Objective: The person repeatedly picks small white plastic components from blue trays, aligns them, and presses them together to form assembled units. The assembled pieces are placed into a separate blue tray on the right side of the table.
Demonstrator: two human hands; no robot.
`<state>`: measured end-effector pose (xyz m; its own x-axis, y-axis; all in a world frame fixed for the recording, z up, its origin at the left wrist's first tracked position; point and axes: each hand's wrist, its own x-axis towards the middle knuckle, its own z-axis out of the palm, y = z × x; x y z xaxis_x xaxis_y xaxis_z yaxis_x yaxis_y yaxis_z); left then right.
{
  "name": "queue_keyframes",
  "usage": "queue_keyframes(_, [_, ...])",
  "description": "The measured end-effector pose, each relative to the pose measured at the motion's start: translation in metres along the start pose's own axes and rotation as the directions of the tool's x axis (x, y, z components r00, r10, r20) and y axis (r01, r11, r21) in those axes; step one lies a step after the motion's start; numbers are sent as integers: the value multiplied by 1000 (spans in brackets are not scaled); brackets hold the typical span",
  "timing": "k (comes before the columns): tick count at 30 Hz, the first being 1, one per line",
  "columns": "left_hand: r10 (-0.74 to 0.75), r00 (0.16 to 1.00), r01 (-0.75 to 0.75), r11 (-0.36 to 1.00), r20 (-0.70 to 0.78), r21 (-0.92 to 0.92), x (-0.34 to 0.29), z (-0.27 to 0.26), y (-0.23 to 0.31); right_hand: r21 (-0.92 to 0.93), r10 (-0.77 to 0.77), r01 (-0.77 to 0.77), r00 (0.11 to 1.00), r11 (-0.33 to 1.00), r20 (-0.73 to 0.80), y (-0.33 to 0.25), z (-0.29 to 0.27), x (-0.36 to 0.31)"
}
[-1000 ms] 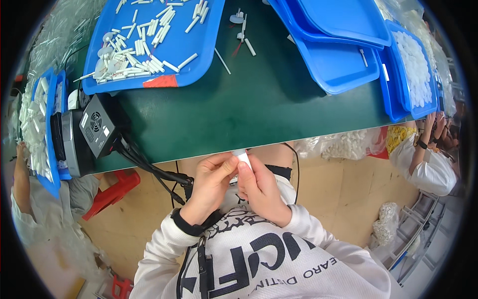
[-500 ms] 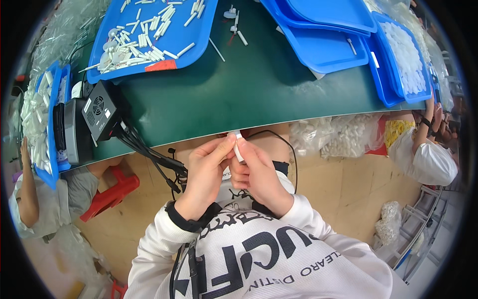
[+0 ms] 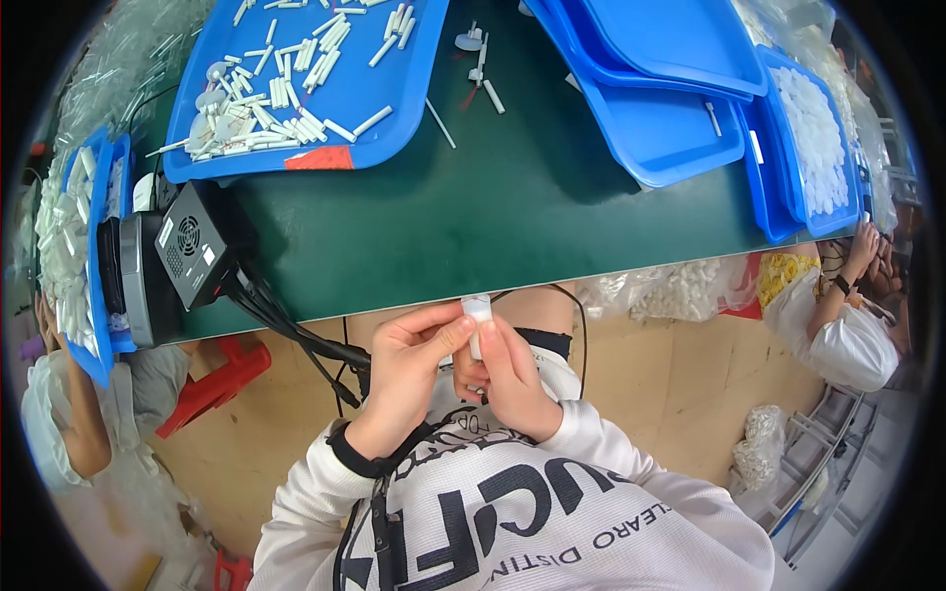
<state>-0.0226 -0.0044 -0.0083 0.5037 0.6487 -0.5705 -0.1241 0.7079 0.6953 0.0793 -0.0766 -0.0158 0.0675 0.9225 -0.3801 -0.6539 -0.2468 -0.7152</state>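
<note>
White piece sits straighter than earlier; left hand and right hand pinch it from both sides, likely for steadiness, near tabletop edge.

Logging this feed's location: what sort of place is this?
Likely a small-parts workshop: a blue tray of white tubes, a second tray heaped with white pieces, and other people by the green table.
</note>
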Motion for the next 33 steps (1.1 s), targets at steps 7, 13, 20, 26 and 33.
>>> queue_keyframes(7, [-157,983,162,985,-92,54,-6,12,22,177,-20,33,997,984,-72,14,13,1])
queue_keyframes(13, [-189,961,205,977,-203,65,-11,27,29,367,133,-131,991,921,20,-8,16,5])
queue_keyframes(20, [133,976,-117,988,-175,96,-3,20,-7,193,153,-145,988,970,-28,-3,-3,-4])
queue_keyframes(26, [46,993,-50,998,-111,-30,-4,17,-3,80,54,-50,997,996,-53,7,-1,-7])
queue_keyframes(33, [-60,975,56,998,-214,-25,-4,16,0,190,56,-44,997,981,-58,12,9,-6])
